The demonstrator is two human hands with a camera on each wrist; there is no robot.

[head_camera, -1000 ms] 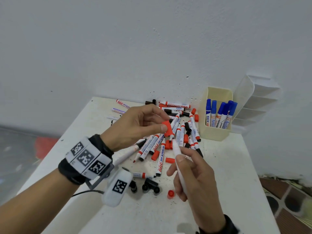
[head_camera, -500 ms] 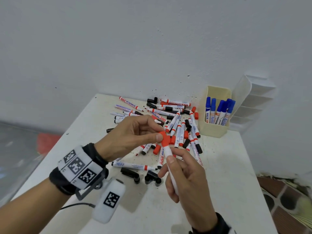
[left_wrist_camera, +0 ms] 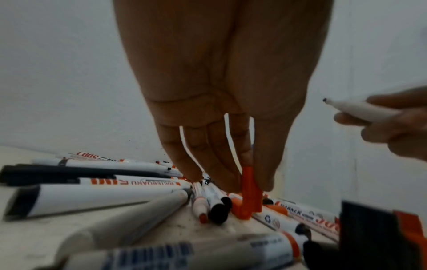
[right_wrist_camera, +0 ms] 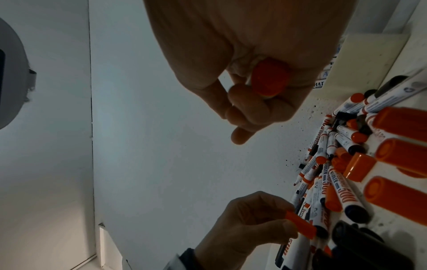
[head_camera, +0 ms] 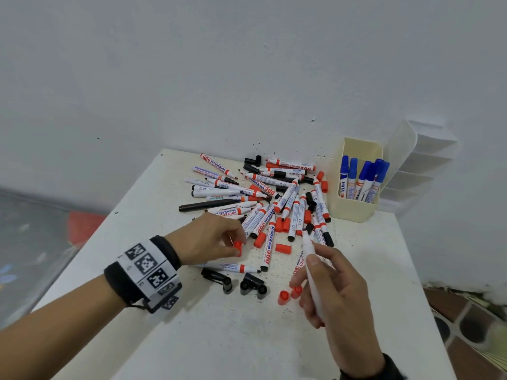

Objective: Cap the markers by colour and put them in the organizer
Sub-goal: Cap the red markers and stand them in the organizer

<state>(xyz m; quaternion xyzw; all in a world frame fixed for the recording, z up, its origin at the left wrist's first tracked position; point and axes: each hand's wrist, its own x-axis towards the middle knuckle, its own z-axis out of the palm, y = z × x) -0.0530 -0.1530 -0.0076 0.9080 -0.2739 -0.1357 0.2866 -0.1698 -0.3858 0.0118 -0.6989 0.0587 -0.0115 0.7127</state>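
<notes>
My left hand (head_camera: 211, 237) pinched a ribbed orange plastic cap (head_camera: 237, 247) low over the speckled white surface (head_camera: 219, 338). My right hand (head_camera: 334, 292) gripped a smooth white marker (head_camera: 311, 266), uncapped, dark tip up, orange butt end in the palm. Loose cylindrical markers and caps, red and black, lay heaped beyond. The cream plastic organizer (head_camera: 354, 209) stood at the far right, holding blue-capped markers (head_camera: 362, 176) upright.

Left hand (head_camera: 211, 237) lowered palm-down, fingertips (left_wrist_camera: 265, 179) pinching a red cap (head_camera: 238, 247); right hand (head_camera: 333, 286) raised beside it, fingers curled round an uncapped white marker (head_camera: 311, 267), tip pointing away; both forearms extend forward
</notes>
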